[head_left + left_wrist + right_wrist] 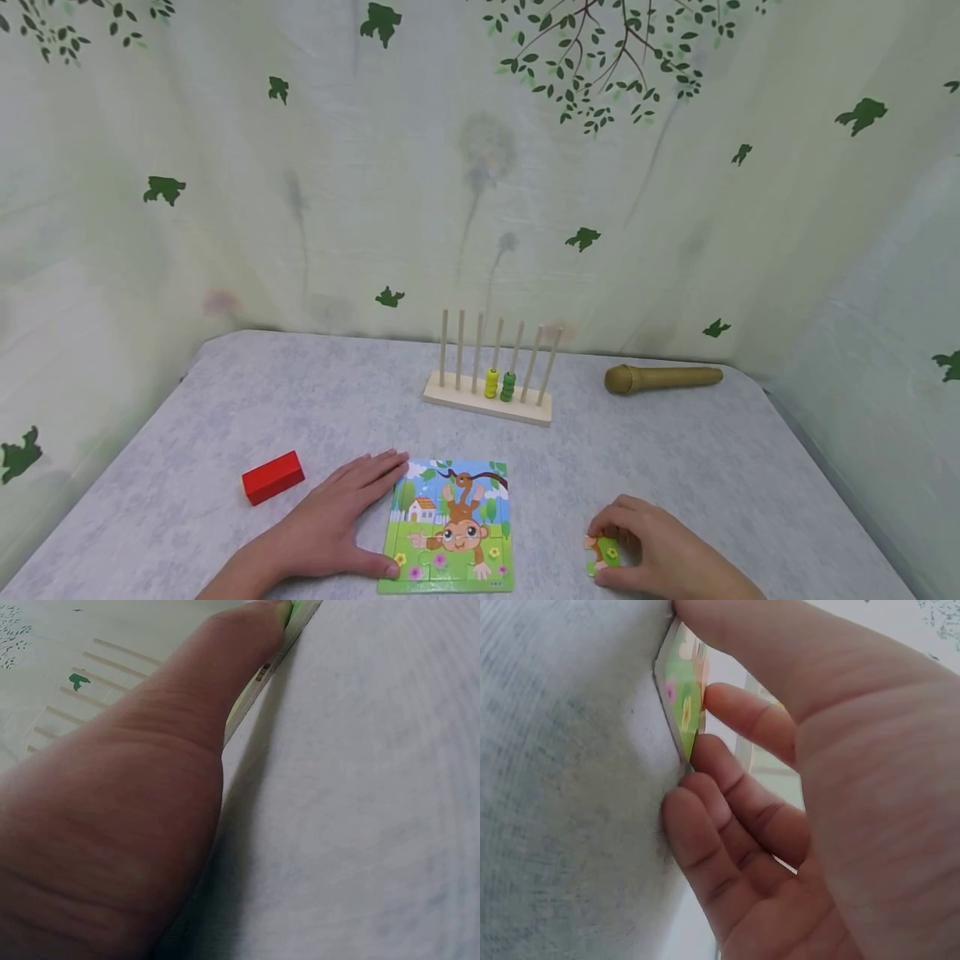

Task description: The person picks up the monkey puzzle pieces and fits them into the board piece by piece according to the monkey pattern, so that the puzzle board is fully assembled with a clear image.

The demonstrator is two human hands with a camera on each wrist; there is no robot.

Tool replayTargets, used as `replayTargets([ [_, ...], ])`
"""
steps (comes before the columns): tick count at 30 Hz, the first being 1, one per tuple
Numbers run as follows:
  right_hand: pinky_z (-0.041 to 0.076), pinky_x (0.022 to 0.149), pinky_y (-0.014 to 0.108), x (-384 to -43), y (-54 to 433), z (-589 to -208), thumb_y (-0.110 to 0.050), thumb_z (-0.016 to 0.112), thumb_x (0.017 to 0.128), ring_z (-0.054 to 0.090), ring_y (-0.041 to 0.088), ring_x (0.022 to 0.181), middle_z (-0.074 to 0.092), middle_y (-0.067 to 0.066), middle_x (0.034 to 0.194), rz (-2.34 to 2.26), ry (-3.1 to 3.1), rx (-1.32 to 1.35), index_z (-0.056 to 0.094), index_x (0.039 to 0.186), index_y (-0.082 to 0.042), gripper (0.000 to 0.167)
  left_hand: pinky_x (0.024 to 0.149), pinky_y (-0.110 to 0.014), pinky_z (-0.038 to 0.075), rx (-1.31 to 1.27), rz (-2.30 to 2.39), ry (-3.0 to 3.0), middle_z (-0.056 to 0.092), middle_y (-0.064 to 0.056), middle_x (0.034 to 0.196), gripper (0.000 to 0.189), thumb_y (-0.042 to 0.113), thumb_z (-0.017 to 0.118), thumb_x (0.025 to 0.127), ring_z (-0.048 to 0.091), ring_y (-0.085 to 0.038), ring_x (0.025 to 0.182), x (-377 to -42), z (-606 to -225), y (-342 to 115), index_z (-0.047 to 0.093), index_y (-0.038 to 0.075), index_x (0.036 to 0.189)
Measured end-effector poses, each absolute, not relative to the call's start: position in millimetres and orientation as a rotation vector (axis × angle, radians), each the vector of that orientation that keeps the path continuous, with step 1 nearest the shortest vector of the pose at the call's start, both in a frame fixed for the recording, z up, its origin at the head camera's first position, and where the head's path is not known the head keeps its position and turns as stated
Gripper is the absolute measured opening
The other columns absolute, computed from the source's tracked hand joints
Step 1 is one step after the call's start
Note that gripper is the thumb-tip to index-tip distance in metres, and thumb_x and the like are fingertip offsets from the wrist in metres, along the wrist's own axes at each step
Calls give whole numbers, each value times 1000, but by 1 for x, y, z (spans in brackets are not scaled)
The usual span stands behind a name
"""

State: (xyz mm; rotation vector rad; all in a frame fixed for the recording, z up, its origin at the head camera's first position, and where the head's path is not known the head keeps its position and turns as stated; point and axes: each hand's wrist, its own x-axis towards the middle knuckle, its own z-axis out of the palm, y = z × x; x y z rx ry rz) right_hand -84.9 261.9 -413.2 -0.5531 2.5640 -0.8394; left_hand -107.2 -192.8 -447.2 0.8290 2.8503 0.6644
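Observation:
A jigsaw puzzle (450,517) of a monkey hanging from a branch lies flat on the table. My left hand (337,517) rests along its left side, fingers stretched to the upper left corner and thumb on the lower left edge. In the left wrist view the thumb (247,634) lies over the puzzle's rim. To the right, apart from the puzzle, my right hand (660,550) pinches a small puzzle piece (608,550) between thumb and fingers. The right wrist view shows the piece (682,690), green with flowers, tilted close to the table surface.
A red block (273,478) lies left of my left hand. Behind the puzzle stands a wooden peg rack (487,404) with yellow beads (491,383) and green beads (507,387). A brown stick-like thing (663,378) with a rounded end lies at the back right, before a leaf-print curtain (337,208).

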Motion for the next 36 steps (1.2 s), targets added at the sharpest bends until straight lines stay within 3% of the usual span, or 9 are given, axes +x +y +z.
replayTargets([
  [8,48,67,21,-85,262,-413,-46,81,87,53,0,80,60,-17,93,-835,2587,-617,71,107,-33,26,115,-64,36,830,664,2850,33,9,167,116,91,64,68,33,-27,151,-107,-447,-193,38,27,161],
  [16,50,71,20,-86,260,-412,-49,78,88,54,-2,82,62,-21,100,-792,2607,-638,75,116,-27,36,115,-65,35,823,673,2840,32,9,167,115,91,64,68,32,-28,152,-107,-447,-192,38,27,161],
  [25,49,73,21,-90,253,-407,-55,77,87,52,-4,85,57,-23,98,-712,2669,-710,75,112,-35,33,115,-65,35,824,669,2845,33,8,167,116,91,64,68,32,-28,151,-107,-448,-193,38,26,161],
  [33,50,72,22,-94,248,-404,-45,76,92,52,-3,86,56,-18,109,-703,2771,-913,73,110,-34,21,115,-65,35,826,665,2840,33,9,167,116,91,64,68,33,-28,151,-108,-448,-193,38,27,161],
  [36,51,73,23,-96,244,-401,-47,76,92,52,-3,87,59,-18,109,-681,2786,-918,73,111,-32,25,115,-65,35,828,667,2843,33,8,167,116,91,64,68,33,-28,151,-108,-447,-193,38,27,161],
])
